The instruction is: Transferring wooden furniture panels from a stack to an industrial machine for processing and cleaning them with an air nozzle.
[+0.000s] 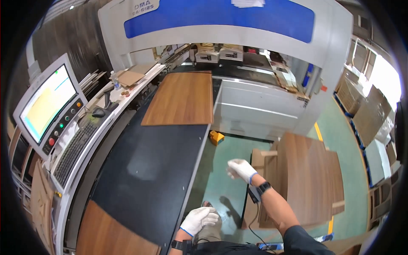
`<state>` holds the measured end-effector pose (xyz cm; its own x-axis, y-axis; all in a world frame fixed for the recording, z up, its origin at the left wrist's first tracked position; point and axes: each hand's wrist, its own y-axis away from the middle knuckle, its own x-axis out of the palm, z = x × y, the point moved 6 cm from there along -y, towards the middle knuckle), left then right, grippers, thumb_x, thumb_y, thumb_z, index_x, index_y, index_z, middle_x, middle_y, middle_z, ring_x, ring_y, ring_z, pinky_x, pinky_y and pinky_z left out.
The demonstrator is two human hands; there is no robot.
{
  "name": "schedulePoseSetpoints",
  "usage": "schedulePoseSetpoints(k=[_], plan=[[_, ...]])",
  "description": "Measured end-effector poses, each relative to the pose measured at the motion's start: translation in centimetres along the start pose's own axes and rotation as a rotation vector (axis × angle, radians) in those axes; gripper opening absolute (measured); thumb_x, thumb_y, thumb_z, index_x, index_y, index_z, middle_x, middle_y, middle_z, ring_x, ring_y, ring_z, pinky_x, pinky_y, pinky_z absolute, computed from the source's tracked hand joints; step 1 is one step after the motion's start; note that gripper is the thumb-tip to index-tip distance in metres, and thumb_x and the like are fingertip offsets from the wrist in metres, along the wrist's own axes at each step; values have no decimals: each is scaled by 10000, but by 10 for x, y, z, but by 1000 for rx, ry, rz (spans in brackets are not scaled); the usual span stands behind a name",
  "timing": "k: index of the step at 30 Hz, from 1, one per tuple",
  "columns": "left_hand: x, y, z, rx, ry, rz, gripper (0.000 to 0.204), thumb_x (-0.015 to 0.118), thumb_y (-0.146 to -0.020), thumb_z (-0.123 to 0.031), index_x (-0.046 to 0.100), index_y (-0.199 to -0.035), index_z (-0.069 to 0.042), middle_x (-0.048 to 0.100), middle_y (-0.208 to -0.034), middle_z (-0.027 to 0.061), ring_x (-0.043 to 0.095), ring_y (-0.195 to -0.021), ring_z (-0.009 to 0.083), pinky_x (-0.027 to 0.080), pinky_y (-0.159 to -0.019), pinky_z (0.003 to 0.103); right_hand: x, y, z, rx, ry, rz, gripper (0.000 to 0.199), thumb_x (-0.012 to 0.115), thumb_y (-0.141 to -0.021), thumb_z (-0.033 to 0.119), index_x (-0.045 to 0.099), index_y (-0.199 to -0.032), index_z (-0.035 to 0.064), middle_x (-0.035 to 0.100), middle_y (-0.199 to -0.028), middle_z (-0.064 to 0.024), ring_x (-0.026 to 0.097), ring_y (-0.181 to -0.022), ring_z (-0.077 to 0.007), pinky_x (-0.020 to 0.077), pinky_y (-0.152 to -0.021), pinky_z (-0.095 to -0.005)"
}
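Gloved hands among wood-grain panels at a large white-and-blue machine [221, 21]. The left hand [199, 221] hangs near the right edge of the black bed [148, 165], fingers loosely bent and no object in its grasp. The right hand [241, 171], slightly blurred, is raised over the green floor [229, 191], just beside the panel stack [308, 178], its fingers slack, with nothing visible in them. The hands are well apart. The far panel [180, 97] lies flat on the bed, its far end toward the opening of the machine; the near panel [110, 233] lies at the bed's lower end, partly out of view. Several hazards may be inferred. The dark cable [250, 226] beside the stack could snag a foot or sleeve during a turn. The yellow block [216, 137], on the floor near the machine's base, could likewise trip a careless step. Because the stack's layers do not line up at their edges, a knock from the right forearm [276, 206] could make a board slide. Finally, the far panel's right edge lies close along the bed's side, so a sideways push could carry its corner over the rim.
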<state>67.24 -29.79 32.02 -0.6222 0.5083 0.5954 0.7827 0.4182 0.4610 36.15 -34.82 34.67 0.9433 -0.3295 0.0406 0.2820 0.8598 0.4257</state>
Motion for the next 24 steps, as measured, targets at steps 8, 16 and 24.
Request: schedulePoseSetpoints(k=[8,16,24], plan=[[5,-110,-95,-140,-10,-27,498,568,-1091,-305,557,-1410,77,706,-1213,178,704,-1074,240,581,-889,336,-24,-298,112,79,-73,-146,446,807,-896,448,647,-1071,70,649,-865,-64,666,-766,-241,594,-665,-438],[11,-195,-115,-20,299,-24,511,596,-1085,-292,489,-1491,-1,666,-1286,127,677,-1130,217,564,-972,348,-45,-331,116,74,-96,138,403,748,-992,310,647,-1258,23,698,-1042,-79,659,-855,-239,585,-672,-465],[26,-251,-126,497,681,-302,248,620,-1062,-198,644,-1259,-49,690,-1228,46,660,-1113,174,532,-969,371,-13,-154,20,400,-230,561,333,620,-1065,280,576,-1262,16,717,-1024,-122,731,-845,-339,620,-764,-510]])
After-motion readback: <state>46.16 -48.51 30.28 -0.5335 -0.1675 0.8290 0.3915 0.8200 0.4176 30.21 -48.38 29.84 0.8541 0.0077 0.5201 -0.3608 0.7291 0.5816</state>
